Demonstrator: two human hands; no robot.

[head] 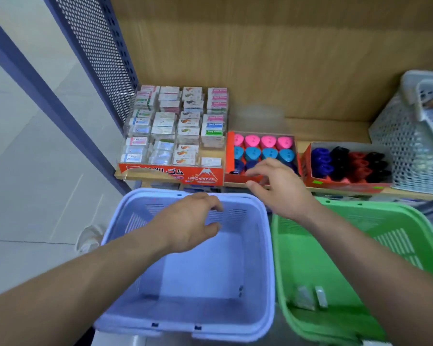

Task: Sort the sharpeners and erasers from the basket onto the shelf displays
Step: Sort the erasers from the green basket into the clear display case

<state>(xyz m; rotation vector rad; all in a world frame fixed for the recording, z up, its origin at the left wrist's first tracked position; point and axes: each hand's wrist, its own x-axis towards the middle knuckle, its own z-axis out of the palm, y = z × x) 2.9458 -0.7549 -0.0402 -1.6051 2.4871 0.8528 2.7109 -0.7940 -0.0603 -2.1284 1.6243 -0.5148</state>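
Observation:
A lilac basket (265,245) stands below the shelf with nothing visible inside. My left hand (193,223) hovers over its far part, fingers loosely curled and holding nothing. My right hand (275,186) is at the front edge of the red sharpener box (230,156), which holds rows of pink and blue sharpeners; its fingers are relaxed with nothing visibly between them. Left of that box, the eraser display (170,174) holds several stacks of boxed erasers. A green basket (293,283) on the right contains two small pale erasers (313,297).
A second red box (308,168) of dark blue, black and red sharpeners sits further right. White mesh baskets (405,151) stand at the shelf's right end. A blue perforated upright (100,58) bounds the shelf on the left. A shoe (89,238) shows on the tiled floor.

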